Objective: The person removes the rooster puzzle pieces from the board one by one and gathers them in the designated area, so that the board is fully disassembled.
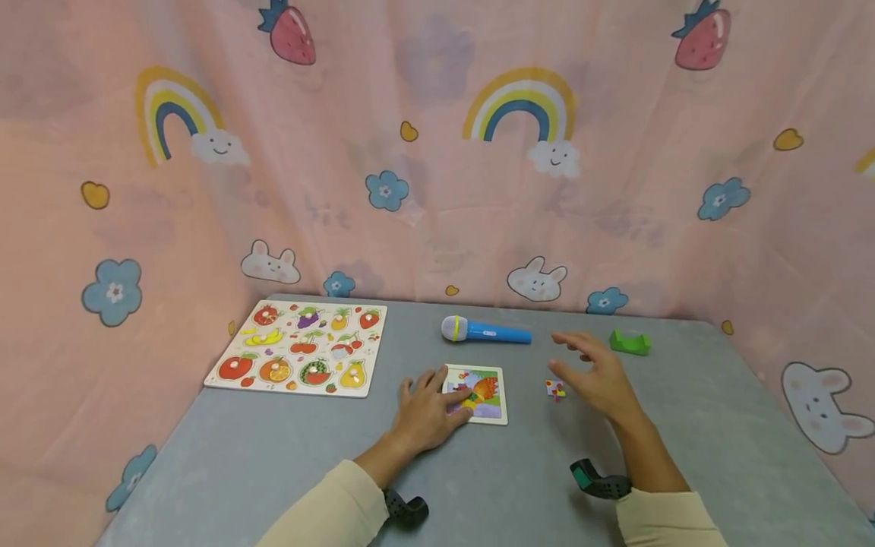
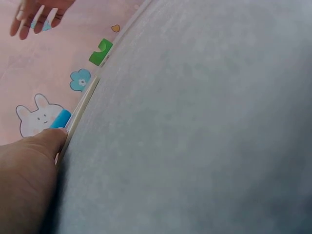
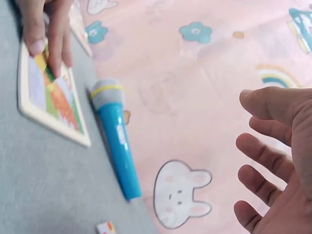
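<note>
My left hand point(image 1: 425, 410) rests on a small square jigsaw puzzle point(image 1: 487, 389) with a pale frame. Its fingers reach over the left part of the picture, which includes an orange shape, and hide some of it. To the right of the board a single jigsaw piece point(image 1: 555, 390) lies on the table. Above and beside that piece hangs my right hand point(image 1: 601, 376), fingers spread and loosely bent, with nothing in it. The right wrist view shows a gap between the thumb and the other fingers point(image 3: 265, 151).
Behind the small puzzle lies a blue toy microphone point(image 1: 487, 331). A fruit peg puzzle board point(image 1: 372, 357) is at the left. Toward the back right sits a green notched block point(image 1: 630, 343). A pink printed curtain point(image 1: 437, 251) borders the grey table point(image 1: 287, 463).
</note>
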